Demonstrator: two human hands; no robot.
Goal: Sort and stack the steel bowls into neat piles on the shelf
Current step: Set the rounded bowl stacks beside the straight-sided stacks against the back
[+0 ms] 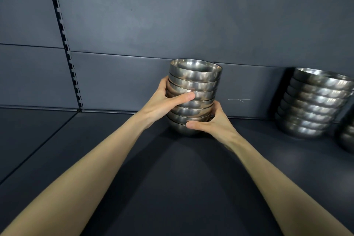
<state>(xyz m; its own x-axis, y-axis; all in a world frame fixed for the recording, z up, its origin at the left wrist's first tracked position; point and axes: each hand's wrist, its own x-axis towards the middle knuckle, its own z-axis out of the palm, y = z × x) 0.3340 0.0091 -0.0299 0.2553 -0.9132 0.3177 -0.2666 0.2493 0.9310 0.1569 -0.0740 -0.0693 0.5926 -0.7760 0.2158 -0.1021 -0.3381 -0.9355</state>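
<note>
Head view crops rightmost pile (347, 138); whether held stack (199, 79) touches shelf (191, 178) is unclear.

left hand (164, 99) curled round bowl stack (195, 79), higher | right hand (214, 123) curled round it, lower | both forearms extended forward

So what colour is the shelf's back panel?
Back panel: plain dark blue-grey, head view.

Left forearm (92, 165) & right forearm (268, 174): bare thru to frame edge, long, slim. Left hand (162, 101) & right hand (217, 123) bare too; left thumbnail short. Tendon ridges on right wrist.
</note>
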